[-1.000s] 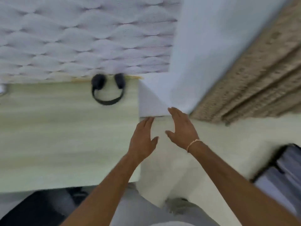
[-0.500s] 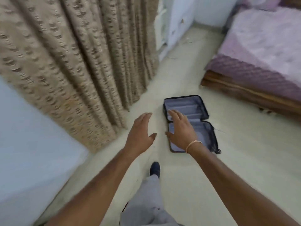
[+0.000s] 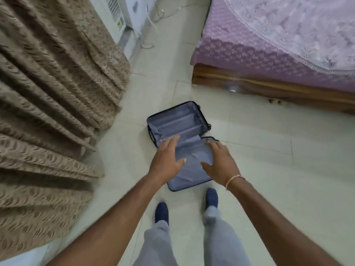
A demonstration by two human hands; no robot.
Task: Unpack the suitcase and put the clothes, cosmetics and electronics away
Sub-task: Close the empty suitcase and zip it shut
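Two feet in dark blue shoes (image 3: 162, 212) stand on the pale tiled floor (image 3: 259, 169), close to the near edge of the suitcase (image 3: 182, 131). Above them, the left hand (image 3: 166, 163) and the right hand (image 3: 221, 162) are stretched forward with fingers spread and relaxed, holding nothing. The suitcase lies opened flat just beyond the feet, under and between both hands; I see only grey-blue lining inside. Farther are a brown curtain (image 3: 57, 93) at left and a bed (image 3: 278, 54) at right.
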